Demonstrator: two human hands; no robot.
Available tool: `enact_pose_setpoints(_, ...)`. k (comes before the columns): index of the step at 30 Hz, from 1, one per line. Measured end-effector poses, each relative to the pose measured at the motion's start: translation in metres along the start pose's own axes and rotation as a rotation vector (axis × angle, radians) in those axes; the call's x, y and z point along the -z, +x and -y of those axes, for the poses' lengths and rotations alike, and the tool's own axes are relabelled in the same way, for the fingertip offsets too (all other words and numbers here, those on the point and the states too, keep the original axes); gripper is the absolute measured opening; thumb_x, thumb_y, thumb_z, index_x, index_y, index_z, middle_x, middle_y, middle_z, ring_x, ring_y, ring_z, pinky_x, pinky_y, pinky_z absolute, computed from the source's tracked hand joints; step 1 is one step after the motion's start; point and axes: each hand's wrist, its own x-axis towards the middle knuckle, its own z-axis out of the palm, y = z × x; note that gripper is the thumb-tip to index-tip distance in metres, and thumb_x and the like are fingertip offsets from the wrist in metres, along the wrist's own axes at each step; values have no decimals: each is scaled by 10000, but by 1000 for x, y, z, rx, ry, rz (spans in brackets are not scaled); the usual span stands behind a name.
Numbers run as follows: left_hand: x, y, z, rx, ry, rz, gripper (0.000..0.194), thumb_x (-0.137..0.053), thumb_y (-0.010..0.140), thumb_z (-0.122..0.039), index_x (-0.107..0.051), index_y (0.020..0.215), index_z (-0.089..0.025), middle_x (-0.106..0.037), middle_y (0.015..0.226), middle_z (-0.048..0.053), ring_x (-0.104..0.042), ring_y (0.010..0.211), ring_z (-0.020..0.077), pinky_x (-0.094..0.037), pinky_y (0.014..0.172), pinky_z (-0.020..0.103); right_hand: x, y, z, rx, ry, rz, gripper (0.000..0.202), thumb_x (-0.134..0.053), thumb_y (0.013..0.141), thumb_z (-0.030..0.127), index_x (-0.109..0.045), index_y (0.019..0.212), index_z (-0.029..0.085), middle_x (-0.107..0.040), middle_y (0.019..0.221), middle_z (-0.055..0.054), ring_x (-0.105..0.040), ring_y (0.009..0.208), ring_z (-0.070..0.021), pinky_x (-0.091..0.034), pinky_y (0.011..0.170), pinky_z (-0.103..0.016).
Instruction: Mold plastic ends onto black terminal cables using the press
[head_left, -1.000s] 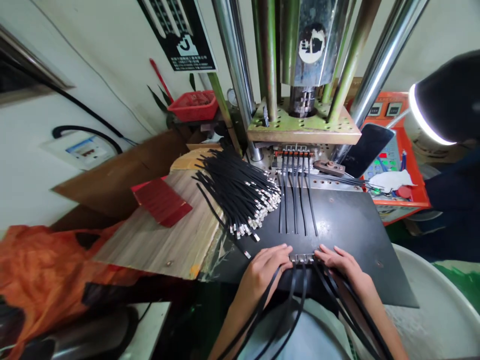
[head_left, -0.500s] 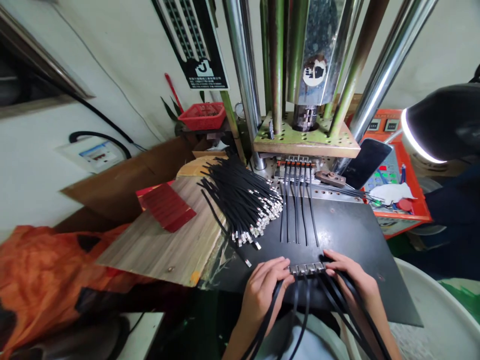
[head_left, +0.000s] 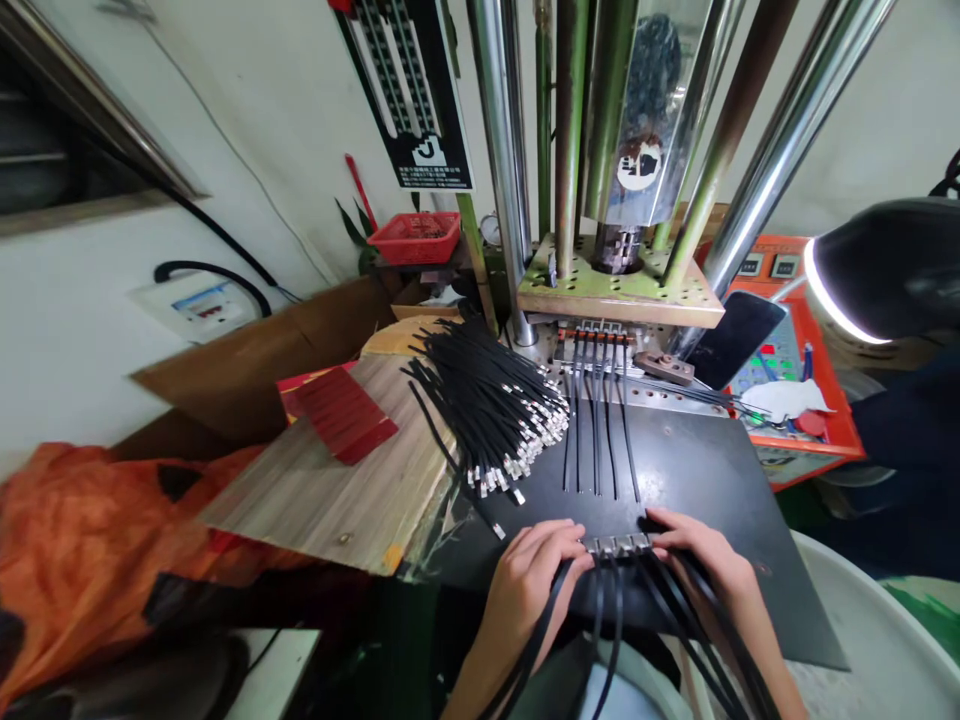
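Note:
My left hand grips the left end of a short metal bar at the front of the black work plate. At its right end, my right hand pinches the bar between thumb and fingers. The bar is a row of several silver blocks. Thick black cables run from it toward my body, some passing over my wrists. Farther back, thin black cables lie side by side on the plate, their far ends in a metal mould under the press.
Left of the plate, a heap of black cables with silver connectors covers part of a wooden board. A red packet lies there too. The press platen hangs over the mould. At right stand an orange control box and a lit lamp.
The view has shifted slightly, so the surroundings sit a little lower and farther right. Both hands keep their hold on the metal bar in nearly the same pose.

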Motion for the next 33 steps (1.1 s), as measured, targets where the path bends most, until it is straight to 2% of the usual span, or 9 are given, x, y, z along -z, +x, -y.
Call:
enact_pose_setpoints(7, 0, -6, 8, 87, -38, 1, 86, -621, 874, -199, -619, 814, -261, -748, 938, -39, -707, 906, 193, -582, 812, 358, -4, -2, -7, 70, -24, 54, 215, -531, 938, 332, -717, 857, 263, -766, 1015, -46, -746, 869, -204, -592, 718, -285)
enact_pose_setpoints(13, 3, -3, 2, -42, 98, -21, 102, -548, 901, -163, -585, 854, -244, -748, 915, -27, -713, 886, 199, -580, 752, 355, -1, -1, 12, -159, 104, 61, 360, -401, 969, 325, -726, 838, 245, -756, 1051, -70, -723, 946, -219, -560, 838, -341)
enact_pose_setpoints(16, 11, 6, -8, -55, 194, 78, 140, -535, 877, -97, -589, 899, -224, -744, 883, -18, -714, 865, 202, -582, 738, 354, 7, -2, 21, -258, 155, 28, 346, -401, 960, 303, -735, 882, 251, -756, 1051, -54, -720, 946, -220, -566, 846, -334)
enact_pose_setpoints(20, 15, 15, -21, 20, 266, 205, 160, -568, 825, -54, -614, 864, -202, -735, 803, -9, -705, 746, 200, -576, 671, 339, 16, -4, 17, -379, 282, 20, 219, -518, 940, 313, -724, 963, 242, -755, 1058, -44, -725, 954, -207, -574, 857, -274)
enact_pose_setpoints(24, 14, 16, -19, 47, 256, 254, 210, -523, 810, -20, -630, 761, -194, -746, 818, 9, -711, 761, 206, -581, 694, 332, 19, -2, 10, -301, 377, 29, 153, -599, 915, 274, -717, 1009, 249, -761, 1010, -38, -733, 898, -181, -574, 812, -217)
enact_pose_setpoints(28, 35, 21, 2, 71, 81, 354, 228, -542, 857, -107, -718, 847, -251, -768, 946, -32, -730, 843, 168, -578, 808, 248, 16, 6, 15, -208, 450, -136, 146, -621, 902, 224, -707, 1018, 249, -753, 1008, -60, -715, 916, -204, -569, 817, -281)
enact_pose_setpoints(29, 44, 24, 7, 101, 77, 345, 225, -536, 882, -141, -724, 878, -265, -767, 944, -39, -728, 843, 155, -572, 810, 224, 16, 10, 18, -183, 461, -174, 147, -613, 907, 216, -707, 1014, 253, -749, 1010, -64, -707, 927, -211, -563, 819, -303)
enact_pose_setpoints(31, 61, 32, 10, 160, 108, 249, 195, -521, 931, -231, -711, 951, -270, -756, 919, -31, -718, 795, 134, -570, 766, 197, 17, 20, 27, -131, 460, -210, 168, -578, 924, 196, -707, 1010, 261, -739, 1022, -69, -689, 928, -210, -552, 801, -320)
enact_pose_setpoints(33, 72, 41, 4, 132, 140, 138, 181, -546, 939, -346, -670, 1043, -264, -729, 934, -5, -696, 774, 132, -570, 723, 201, 20, 33, 38, -53, 443, -171, 219, -544, 934, 154, -698, 1040, 268, -729, 1047, -68, -676, 914, -196, -542, 783, -314)
